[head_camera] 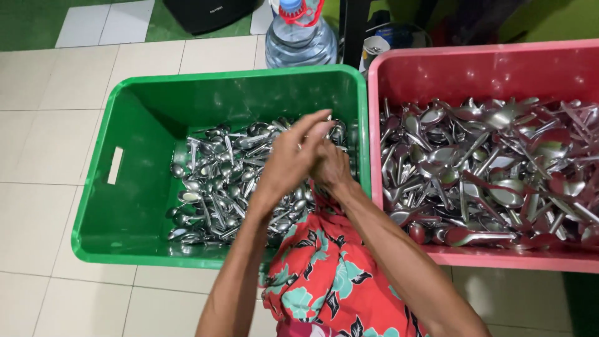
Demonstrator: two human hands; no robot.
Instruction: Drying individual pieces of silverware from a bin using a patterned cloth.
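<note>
Pale tile floor (43, 206) w/ green wall behind; a water jug (299, 37) stands at the back. Two tubs side by side, touching: green bin (100, 187) on the left, approx. half covered w/ small spoons (212, 187); pink bin (387, 81) on the right, piled w/ larger spoons (493, 168).

Both hands meet over the green bin's right end, above the spoon pile. Left hand (293, 159) has fingers curled inward; right hand (331, 168) sits partly behind it. Can't tell if either grips a spoon, the fingers hide it.

Floral cloth (331, 281) over the lap.

Spoons look stiff, light singly, slick and prob. wet; handles tangle, so best pinched by the handle.
</note>
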